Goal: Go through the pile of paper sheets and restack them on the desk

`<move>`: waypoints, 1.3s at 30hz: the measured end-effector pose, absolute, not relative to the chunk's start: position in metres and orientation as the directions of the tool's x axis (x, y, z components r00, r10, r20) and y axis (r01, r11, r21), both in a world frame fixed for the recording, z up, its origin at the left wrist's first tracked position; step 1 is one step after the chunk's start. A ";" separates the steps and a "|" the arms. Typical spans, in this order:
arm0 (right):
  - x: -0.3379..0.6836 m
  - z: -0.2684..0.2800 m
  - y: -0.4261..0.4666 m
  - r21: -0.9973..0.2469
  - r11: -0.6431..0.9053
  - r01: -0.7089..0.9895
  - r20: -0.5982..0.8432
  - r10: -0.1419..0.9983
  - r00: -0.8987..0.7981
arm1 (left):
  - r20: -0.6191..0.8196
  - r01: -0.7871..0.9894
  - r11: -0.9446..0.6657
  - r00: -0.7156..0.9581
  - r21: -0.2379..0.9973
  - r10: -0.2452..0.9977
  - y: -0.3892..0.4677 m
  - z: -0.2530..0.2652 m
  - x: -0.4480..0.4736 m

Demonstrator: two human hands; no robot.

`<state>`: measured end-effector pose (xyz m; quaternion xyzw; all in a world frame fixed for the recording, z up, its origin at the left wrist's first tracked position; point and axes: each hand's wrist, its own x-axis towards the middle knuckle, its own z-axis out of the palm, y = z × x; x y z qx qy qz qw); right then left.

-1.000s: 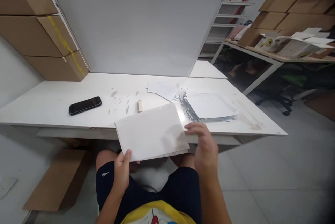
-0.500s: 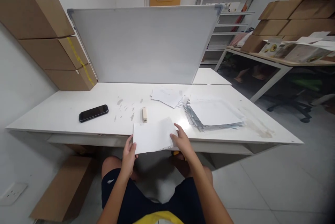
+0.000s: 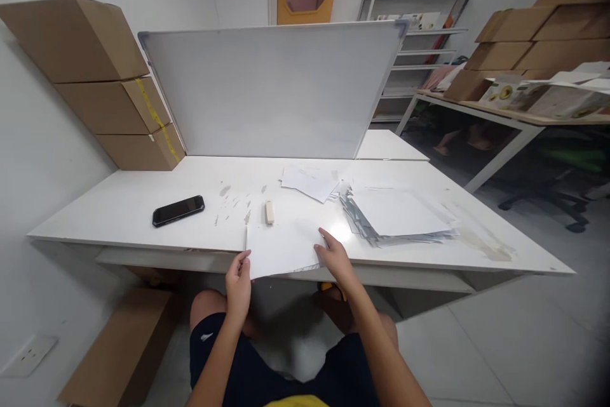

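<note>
White sheets of paper [image 3: 284, 247] lie over the desk's front edge, held between my two hands. My left hand [image 3: 238, 277] grips their left edge, thumb on top. At the right edge, my right hand [image 3: 333, 254] pinches them, fingers partly hidden beneath. Just beyond the sheets is a small beige stapler-like block [image 3: 269, 212]. To the right rests a thick, uneven stack of paper [image 3: 403, 211]. A few loose sheets [image 3: 309, 183] lie farther back, near the middle of the desk.
A black phone [image 3: 178, 210] lies on the left of the white desk [image 3: 119, 216]. A whiteboard [image 3: 276, 93] stands along the back. Cardboard boxes [image 3: 105, 108] are stacked at the left; another box [image 3: 119, 343] is on the floor. Part of a person shows under the far table.
The camera view has shifted slightly, so the desk appears a little lower and further right. Both hands still hold the sheets, the left fingers curled in more.
</note>
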<state>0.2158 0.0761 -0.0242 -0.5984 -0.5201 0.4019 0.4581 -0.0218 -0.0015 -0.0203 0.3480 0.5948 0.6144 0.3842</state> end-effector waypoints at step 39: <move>0.092 0.008 0.104 -0.330 0.438 0.836 0.421 0.861 -0.285 | -0.416 -0.240 0.402 -0.007 0.884 0.909 0.026 -0.006 0.006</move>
